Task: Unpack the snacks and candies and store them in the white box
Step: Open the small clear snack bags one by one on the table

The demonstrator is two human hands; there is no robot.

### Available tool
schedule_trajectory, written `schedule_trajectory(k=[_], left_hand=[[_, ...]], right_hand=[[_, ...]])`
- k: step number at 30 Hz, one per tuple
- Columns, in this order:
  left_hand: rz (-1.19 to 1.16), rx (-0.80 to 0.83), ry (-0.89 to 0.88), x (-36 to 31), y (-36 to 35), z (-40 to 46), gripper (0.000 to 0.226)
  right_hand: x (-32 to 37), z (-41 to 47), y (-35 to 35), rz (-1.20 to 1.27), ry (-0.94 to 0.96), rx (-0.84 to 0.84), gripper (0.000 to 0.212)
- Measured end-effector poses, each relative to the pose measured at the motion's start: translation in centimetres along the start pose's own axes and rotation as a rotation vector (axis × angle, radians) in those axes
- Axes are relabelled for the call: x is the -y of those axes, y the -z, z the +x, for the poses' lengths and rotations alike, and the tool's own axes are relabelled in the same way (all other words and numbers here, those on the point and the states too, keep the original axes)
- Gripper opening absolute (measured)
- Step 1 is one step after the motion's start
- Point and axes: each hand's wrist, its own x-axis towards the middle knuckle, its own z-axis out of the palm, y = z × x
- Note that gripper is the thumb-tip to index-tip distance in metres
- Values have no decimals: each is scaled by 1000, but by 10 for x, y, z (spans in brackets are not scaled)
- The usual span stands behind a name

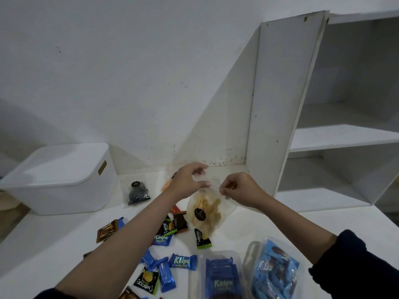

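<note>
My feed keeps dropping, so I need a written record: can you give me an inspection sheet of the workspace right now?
Surface: white tabletop, wrappers scattered across it.
Job's things: lidded white plastic box at far left, closed; clear bag of yellow chips held up over the table; small clear bag of dark snacks beside the box; blue Kalpa candies; dark Nextar packets.
Clutter: two clear trays of blue packs at the near edge.
Grippers: left hand and right hand both pinch the chip bag's top.
Cables: nothing seen.
Surroundings: white wall; open white shelf unit on the right.
</note>
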Motion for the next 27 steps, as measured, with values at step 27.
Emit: schedule_trajectory(k=[27], left_hand=[[-825, -73, 457, 7, -51, -44, 10]], right_hand=[[-23, -36, -56, 659, -202, -166, 18]])
